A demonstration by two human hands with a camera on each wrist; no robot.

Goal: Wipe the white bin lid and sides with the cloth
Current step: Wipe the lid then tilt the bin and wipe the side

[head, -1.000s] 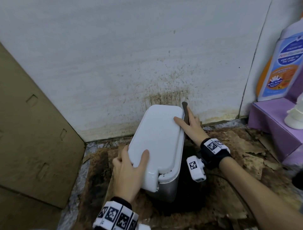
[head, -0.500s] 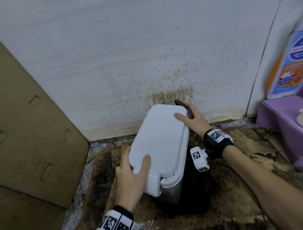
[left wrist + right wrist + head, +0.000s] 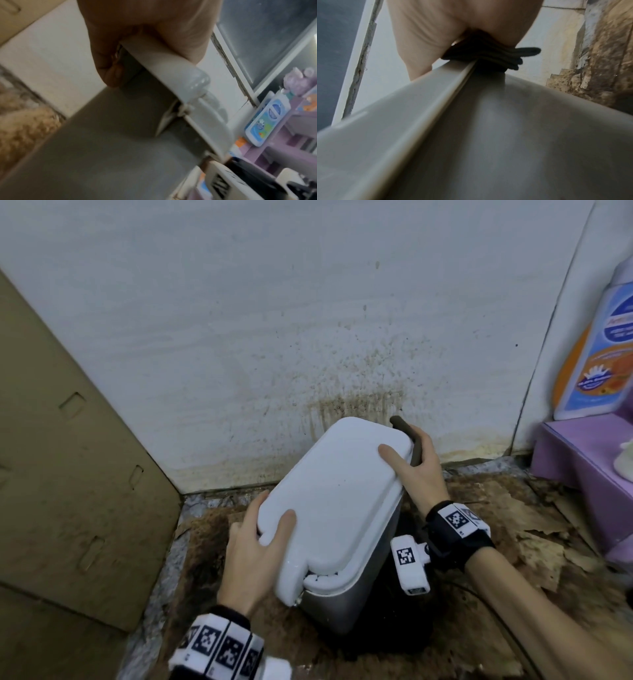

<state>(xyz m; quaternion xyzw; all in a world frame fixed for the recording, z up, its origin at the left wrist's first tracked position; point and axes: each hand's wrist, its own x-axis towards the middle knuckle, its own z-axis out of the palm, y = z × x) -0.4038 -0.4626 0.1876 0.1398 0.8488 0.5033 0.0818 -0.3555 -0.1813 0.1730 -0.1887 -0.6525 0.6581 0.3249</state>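
A white bin (image 3: 346,590) with a rounded white lid (image 3: 329,491) stands tilted on the floor near the wall. My left hand (image 3: 253,546) grips the lid's near left corner, thumb on top and fingers under the rim (image 3: 154,56). My right hand (image 3: 414,463) holds the far right edge, thumb on the lid, with a dark folded cloth (image 3: 407,436) pressed between its fingers and the bin's side. In the right wrist view the cloth (image 3: 489,56) sits bunched against the rim above the grey side wall (image 3: 505,135).
A stained white wall (image 3: 308,320) rises just behind the bin. Brown cardboard (image 3: 68,457) leans at the left. A purple shelf (image 3: 582,457) with a blue-orange bottle (image 3: 596,354) stands at the right. Torn, dirty cardboard (image 3: 513,525) covers the floor.
The cloth in my right hand has slid along the bin's right side toward the far corner. The left hand keeps its hold on the lid corner. The view shifted slightly.
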